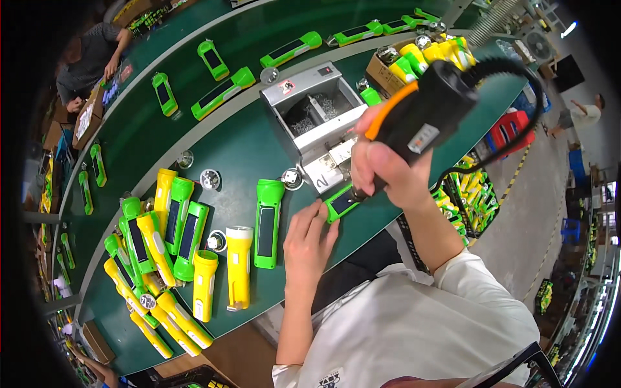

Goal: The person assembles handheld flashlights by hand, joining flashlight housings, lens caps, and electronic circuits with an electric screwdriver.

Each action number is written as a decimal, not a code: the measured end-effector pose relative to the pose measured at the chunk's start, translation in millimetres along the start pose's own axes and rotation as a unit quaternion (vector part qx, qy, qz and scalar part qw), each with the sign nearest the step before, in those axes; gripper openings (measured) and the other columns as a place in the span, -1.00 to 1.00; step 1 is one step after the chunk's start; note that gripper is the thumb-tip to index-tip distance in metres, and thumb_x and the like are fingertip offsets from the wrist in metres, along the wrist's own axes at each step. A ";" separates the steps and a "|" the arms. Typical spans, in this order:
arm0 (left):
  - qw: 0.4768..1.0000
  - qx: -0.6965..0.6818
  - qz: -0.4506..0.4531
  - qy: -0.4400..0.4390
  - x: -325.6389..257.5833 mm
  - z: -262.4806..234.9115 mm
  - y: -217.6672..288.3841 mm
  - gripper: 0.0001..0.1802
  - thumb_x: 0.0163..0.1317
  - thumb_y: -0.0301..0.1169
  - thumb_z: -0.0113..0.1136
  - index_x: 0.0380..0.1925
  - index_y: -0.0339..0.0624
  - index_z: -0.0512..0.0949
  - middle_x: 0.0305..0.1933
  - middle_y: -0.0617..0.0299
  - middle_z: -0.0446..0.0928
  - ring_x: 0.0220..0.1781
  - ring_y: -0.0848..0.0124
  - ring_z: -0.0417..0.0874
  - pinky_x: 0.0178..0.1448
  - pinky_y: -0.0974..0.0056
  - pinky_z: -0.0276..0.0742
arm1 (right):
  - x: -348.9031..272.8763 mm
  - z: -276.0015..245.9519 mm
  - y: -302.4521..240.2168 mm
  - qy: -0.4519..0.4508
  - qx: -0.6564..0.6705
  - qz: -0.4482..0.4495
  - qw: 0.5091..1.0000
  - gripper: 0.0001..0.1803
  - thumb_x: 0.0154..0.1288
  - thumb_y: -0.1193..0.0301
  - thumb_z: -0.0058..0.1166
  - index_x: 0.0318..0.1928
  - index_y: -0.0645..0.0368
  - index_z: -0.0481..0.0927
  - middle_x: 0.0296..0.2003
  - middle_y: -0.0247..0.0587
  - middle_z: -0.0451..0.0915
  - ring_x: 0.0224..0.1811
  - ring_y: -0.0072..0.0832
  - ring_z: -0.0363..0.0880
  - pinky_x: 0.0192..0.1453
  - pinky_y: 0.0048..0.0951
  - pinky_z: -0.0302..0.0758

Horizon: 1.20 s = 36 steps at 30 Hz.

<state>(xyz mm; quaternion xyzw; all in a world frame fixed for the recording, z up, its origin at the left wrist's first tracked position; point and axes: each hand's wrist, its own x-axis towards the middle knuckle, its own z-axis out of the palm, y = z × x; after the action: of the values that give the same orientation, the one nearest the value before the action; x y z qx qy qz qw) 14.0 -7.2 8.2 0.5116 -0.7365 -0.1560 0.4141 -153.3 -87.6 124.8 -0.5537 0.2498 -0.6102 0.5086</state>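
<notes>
My right hand (394, 169) is wrapped around a black electric screwdriver (438, 107) with an orange strip. Its tip points down at a green flashlight with a dark panel (341, 202), lying on the bench; whether tip and flashlight touch is hidden by my fingers. My left hand (308, 244) grips the flashlight's near-left end, fingers over it and thumb at its near side. Just beyond stands a grey screw feeder (288, 98) with small metal screws in its tray. Left of my left hand, a green flashlight (266, 223) and a yellow one (239, 266) lie side by side.
More green and yellow flashlights (155, 249) are heaped at left. Silvery reflector pieces (210, 180) lie loose. A curved green conveyor (242, 55) carries flashlights behind. A cardboard box (383, 72) of flashlights stands at far right. The screwdriver's black cable (542, 97) loops right. Other people sit or stand farther off.
</notes>
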 end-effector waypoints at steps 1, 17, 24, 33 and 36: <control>1.000 -0.007 0.006 0.005 -0.3 0.9 -1.5 -0.59 0.04 -0.55 0.51 -0.07 -0.33 0.63 0.06 0.05 0.65 0.02 0.09 0.68 0.09 0.12 0.64 | -5.6 -1.3 3.1 -0.020 -0.019 -0.006 1.000 -0.51 0.42 0.24 0.25 0.08 0.32 0.33 -0.65 -0.27 0.42 -0.74 -0.55 0.36 -0.62 -0.49 0.38; 1.000 -0.007 0.000 -0.010 -6.0 -0.1 -7.6 -0.51 -0.04 -0.56 0.50 -0.03 -0.27 0.62 0.08 0.13 0.63 0.07 0.13 0.67 0.09 0.14 0.66 | -38.8 16.8 37.5 -0.057 -0.014 -0.035 0.998 -0.47 0.44 0.16 0.25 0.09 0.23 0.28 -0.60 -0.27 0.46 -0.64 -0.56 0.44 -0.51 -0.50 0.43; 1.000 -0.020 0.009 -0.008 -5.8 -1.3 -8.9 -0.53 -0.03 -0.55 0.48 -0.03 -0.27 0.61 0.09 0.13 0.62 0.09 0.12 0.66 0.11 0.13 0.64 | -49.3 11.6 36.7 -0.027 0.051 -0.033 0.998 -0.61 0.28 0.55 0.30 0.05 0.38 0.44 -0.39 -0.30 0.61 -0.39 -0.66 0.55 -0.26 -0.57 0.48; 1.000 -0.025 0.003 -0.011 -6.1 -1.0 -8.8 -0.54 -0.01 -0.54 0.47 -0.05 -0.27 0.60 0.09 0.13 0.62 0.09 0.12 0.65 0.10 0.13 0.64 | -49.5 11.8 47.1 -0.025 0.061 -0.048 0.997 -0.60 0.32 0.53 0.29 0.07 0.38 0.43 -0.42 -0.31 0.59 -0.43 -0.64 0.54 -0.32 -0.58 0.47; 1.000 -0.027 0.000 -0.008 -5.5 1.2 -9.1 -0.55 -0.01 -0.54 0.48 -0.05 -0.27 0.60 0.09 0.14 0.62 0.09 0.12 0.66 0.09 0.13 0.64 | -46.9 10.9 48.4 -0.024 0.062 -0.052 0.996 -0.60 0.32 0.54 0.29 0.07 0.37 0.42 -0.43 -0.31 0.59 -0.43 -0.63 0.55 -0.32 -0.57 0.49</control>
<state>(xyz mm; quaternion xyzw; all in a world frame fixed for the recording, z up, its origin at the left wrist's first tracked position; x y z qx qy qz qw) 19.5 -6.5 -0.9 0.4989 -0.7354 -0.1797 0.4219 -132.6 -60.0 65.9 -0.5474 0.1701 -0.6370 0.5154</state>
